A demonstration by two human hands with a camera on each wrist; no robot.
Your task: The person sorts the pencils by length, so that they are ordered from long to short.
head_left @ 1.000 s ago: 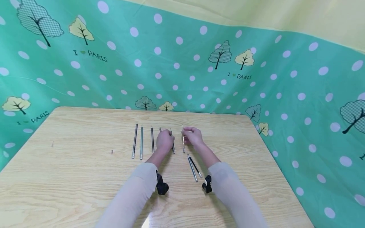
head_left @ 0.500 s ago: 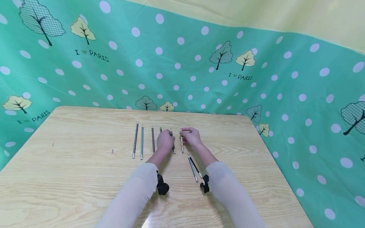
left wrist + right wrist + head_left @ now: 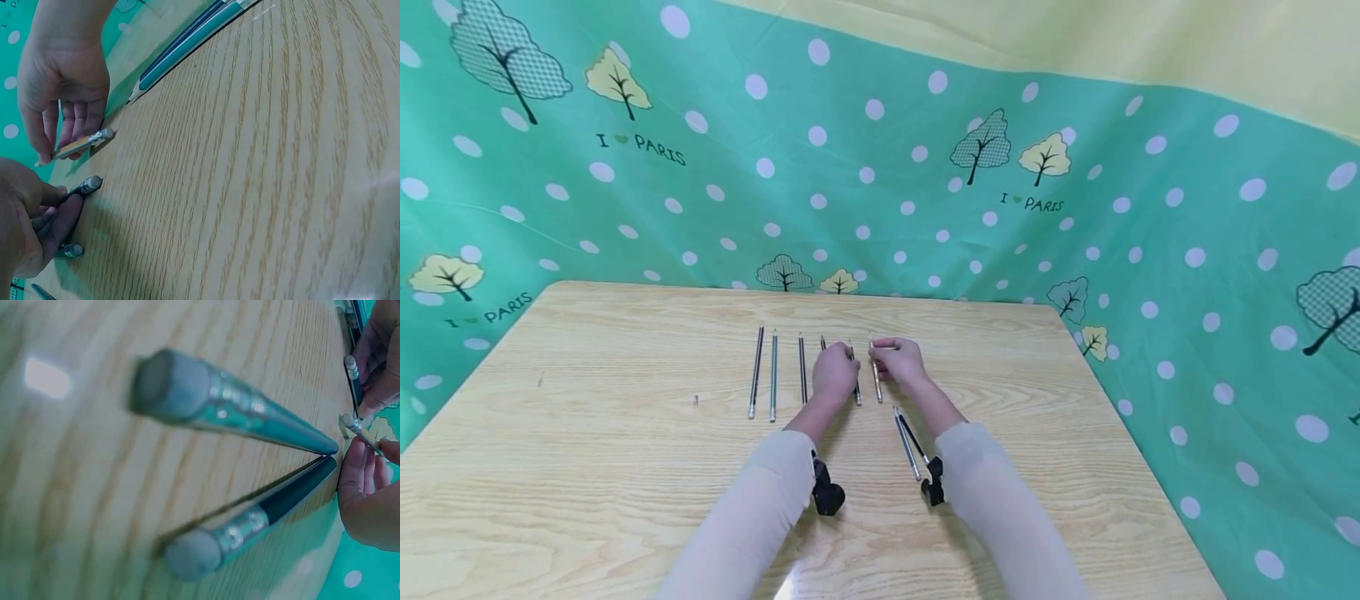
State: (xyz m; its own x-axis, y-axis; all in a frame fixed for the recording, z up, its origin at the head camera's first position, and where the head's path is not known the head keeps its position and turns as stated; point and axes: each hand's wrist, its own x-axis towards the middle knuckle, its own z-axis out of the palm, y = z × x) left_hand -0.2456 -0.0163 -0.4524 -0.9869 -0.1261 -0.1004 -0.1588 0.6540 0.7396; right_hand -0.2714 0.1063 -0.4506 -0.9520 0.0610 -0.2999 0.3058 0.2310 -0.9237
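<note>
In the head view my left hand point(image 3: 835, 372) pinches a dark pencil point(image 3: 857, 393) lying upright in a row on the table. Just right of it, my right hand point(image 3: 901, 364) pinches a yellowish pencil point(image 3: 877, 387) between thumb and fingers. The left wrist view shows that pencil's eraser end point(image 3: 103, 135) raised a little off the wood. Left of my hands lie a dark pencil point(image 3: 756, 375), a green pencil point(image 3: 772, 379) and another dark pencil point(image 3: 802, 371). One more pencil point(image 3: 822, 341) is mostly hidden by my left hand.
Below my right hand, a blue-green pencil point(image 3: 906, 446) and a dark pencil point(image 3: 913, 437) lie with tips close together. A tiny reddish bit point(image 3: 696, 400) is on the wooden table point(image 3: 587, 467). A dotted green cloth point(image 3: 880, 183) hangs behind and at the right.
My right hand has moved slightly left with the yellowish pencil, bringing it nearer the pencil in my left hand; its tip now leans more to the left. The left hand has stayed put.
</note>
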